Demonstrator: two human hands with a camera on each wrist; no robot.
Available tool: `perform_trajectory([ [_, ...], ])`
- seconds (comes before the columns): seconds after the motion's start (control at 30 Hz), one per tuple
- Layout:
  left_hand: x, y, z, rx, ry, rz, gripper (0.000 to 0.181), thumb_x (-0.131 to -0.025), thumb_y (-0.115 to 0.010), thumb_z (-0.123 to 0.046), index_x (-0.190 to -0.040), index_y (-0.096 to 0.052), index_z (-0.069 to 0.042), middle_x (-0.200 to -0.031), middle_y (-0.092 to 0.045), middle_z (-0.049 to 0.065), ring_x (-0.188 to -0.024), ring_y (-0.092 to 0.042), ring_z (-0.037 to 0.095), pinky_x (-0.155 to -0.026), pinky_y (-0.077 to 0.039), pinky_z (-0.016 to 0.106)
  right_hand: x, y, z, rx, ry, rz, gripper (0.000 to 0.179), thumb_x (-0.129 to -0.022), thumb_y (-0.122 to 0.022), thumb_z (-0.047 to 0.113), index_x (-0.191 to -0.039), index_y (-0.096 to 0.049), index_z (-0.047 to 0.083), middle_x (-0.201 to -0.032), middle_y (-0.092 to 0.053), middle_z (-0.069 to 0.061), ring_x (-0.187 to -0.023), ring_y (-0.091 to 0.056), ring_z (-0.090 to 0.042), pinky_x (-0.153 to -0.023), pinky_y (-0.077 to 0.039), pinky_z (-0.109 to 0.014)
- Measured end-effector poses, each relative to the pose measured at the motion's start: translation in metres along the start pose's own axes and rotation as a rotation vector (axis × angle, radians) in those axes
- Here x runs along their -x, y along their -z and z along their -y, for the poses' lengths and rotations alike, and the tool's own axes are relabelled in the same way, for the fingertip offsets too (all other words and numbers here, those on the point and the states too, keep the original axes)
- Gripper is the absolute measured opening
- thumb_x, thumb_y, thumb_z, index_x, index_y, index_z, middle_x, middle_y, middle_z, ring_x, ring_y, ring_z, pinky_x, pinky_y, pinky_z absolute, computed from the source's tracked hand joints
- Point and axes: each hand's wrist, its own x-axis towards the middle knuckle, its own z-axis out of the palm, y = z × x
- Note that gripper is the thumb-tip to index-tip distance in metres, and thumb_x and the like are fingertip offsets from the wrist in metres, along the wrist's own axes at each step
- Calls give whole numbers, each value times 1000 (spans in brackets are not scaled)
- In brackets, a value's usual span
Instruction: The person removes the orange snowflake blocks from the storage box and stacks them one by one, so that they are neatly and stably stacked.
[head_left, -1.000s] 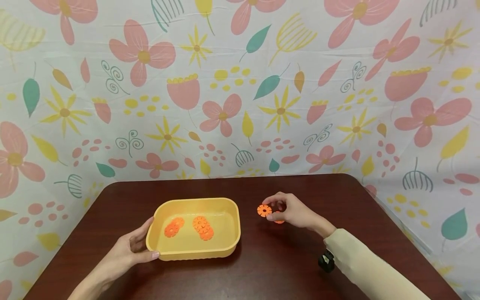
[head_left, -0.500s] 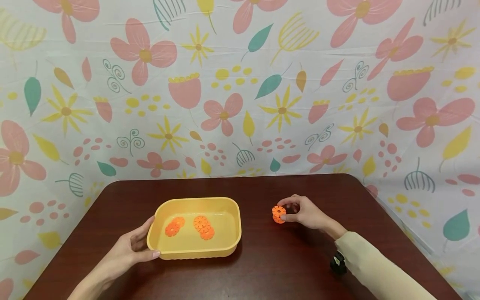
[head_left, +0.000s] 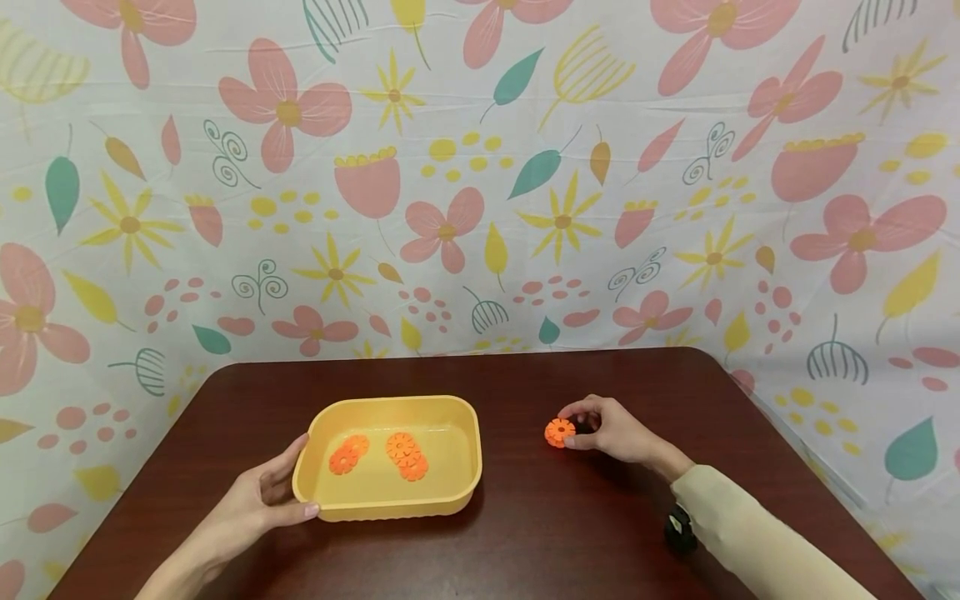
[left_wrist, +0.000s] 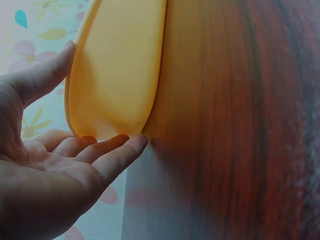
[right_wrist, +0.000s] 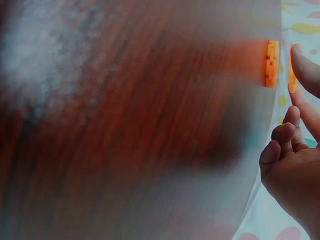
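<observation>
A yellow plastic basin [head_left: 386, 505] stands on the table, several orange notched building discs [head_left: 344, 460] lying flat inside it. My left hand [head_left: 255, 496] holds its left end, thumb at the near corner and fingers against the end wall. To the right of the basin, my right hand [head_left: 618, 429] pinches an orange notched disc [right_wrist: 292, 70] between thumb and index finger. In the right wrist view, a small stack of orange notched discs [right_wrist: 271, 65] sits on the table just beneath it, with a narrow gap between. The head view shows the held disc mostly covering that stack.
The dark brown wooden table [head_left: 517, 533] extends around the basin and both hands. Behind it hangs a white flower-patterned cloth [head_left: 480, 250]. A black wrist device [head_left: 680, 530] sits at the right sleeve.
The right hand has moved right with its disc, bringing it over the other discs, then slightly lower. The left hand and the basin have stayed in place.
</observation>
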Motion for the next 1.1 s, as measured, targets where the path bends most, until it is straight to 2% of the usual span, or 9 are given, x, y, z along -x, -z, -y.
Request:
perform_trajectory([
  [0.27, 1, 0, 1, -2, -4, -2, 101, -93, -80, -7, -169, -13, -4, -171, -18, 22, -146, -39, 49, -94, -53, 29, -2, -2, -1, -10, 16, 2, 35, -89, -86, 8, -120, -74, -2, -100, -58, -13, -88, -48, -30, -70, -38, -29],
  [0.8, 1, 1, -1, 7, 1, 9, 101, -94, -79, -7, -169, -12, -5, -171, -17, 22, -147, -37, 48, -94, -54, 30, -5, -1, -2, 45, 29, -2, 35, -88, -88, 11, -119, -75, 0, -96, -57, -11, -85, -48, -29, -68, -36, -30],
  [1.1, 1, 1, 0, 9, -1, 12, 101, -94, -79, -7, -169, -12, -4, -171, -17, 22, -146, -37, 48, -94, -54, 30, -3, -2, -1, 58, 14, 12, 35, -88, -88, 12, -118, -76, 1, -97, -57, -12, -86, -48, -30, -69, -36, -31],
])
